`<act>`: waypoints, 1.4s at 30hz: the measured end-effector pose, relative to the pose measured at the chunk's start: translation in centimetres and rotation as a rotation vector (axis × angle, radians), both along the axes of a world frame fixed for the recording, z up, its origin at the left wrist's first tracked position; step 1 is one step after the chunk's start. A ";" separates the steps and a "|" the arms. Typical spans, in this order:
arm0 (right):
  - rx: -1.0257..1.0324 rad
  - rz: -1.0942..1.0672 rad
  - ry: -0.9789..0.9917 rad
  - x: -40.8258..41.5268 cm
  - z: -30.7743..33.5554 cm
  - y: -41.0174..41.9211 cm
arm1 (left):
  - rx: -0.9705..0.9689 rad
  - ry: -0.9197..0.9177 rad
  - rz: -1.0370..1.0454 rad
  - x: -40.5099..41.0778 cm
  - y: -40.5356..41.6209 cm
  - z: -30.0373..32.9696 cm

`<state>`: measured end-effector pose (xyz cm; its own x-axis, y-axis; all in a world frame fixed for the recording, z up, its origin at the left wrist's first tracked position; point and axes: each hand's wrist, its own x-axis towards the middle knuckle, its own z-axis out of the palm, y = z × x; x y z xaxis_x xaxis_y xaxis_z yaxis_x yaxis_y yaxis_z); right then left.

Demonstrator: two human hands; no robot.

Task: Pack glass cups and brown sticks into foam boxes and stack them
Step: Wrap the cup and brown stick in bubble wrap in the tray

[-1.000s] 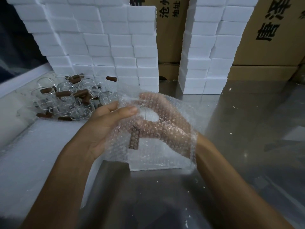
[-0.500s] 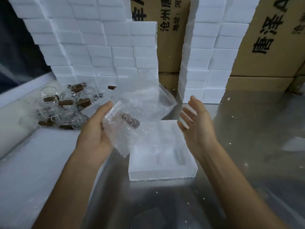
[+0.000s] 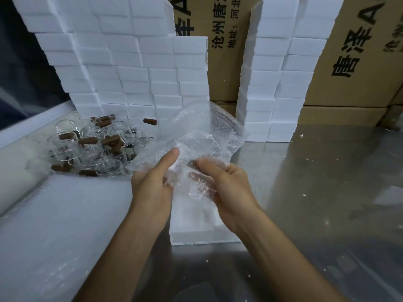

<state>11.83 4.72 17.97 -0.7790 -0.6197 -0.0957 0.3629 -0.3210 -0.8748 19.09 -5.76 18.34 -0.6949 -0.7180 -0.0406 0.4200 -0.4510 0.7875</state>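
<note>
A foam box [image 3: 192, 236] sits open on the steel table [image 3: 305, 214], directly below a person's two hands, its near wall facing the camera. Above it, the left hand [image 3: 152, 184] and the right hand [image 3: 229, 188] hold a crumpled sheet of bubble wrap [image 3: 200, 136] between them. The left thumb lies straight along the sheet's near edge, with the fingers hidden behind the plastic. The right hand's fingers curl into the wrap, showing dimly through the bubbles. What lies inside the bundle cannot be made out.

To the left, a broad layer of bubble wrap [image 3: 54, 225] covers the table surface.

Beyond it, a cluster of glass cups [image 3: 91, 149] stands and lies together on the table, with brown sticks [image 3: 87, 140] scattered on top of them and among them. One more brown stick [image 3: 150, 121] rests at the far edge of the cluster, close to the foam behind.

Against the back, a wall of stacked foam boxes [image 3: 122, 62] rises behind the cups, and a second, narrower stack of foam boxes [image 3: 281, 73] stands to the right. Cardboard cartons [image 3: 359, 62] printed with black characters fill the space behind both stacks. White foam crumbs dot the steel on the right.
</note>
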 end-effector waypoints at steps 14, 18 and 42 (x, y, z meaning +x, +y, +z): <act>0.068 -0.248 0.336 -2.6 -0.4 1.0 | -0.223 -0.178 -0.289 0.8 -2.9 -1.7; 0.053 -0.218 0.402 -2.7 -0.6 1.1 | -0.283 -0.183 -0.398 1.2 -3.2 -1.6; 0.428 -0.296 0.913 -2.7 -0.8 1.4 | -0.268 -0.110 -0.362 1.4 -2.3 -1.2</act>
<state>9.14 6.13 17.15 -0.7802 -0.4463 0.4384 -0.5343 0.1110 -0.8380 20.50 -8.08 17.19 -0.9046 -0.4255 0.0257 0.1807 -0.3281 0.9272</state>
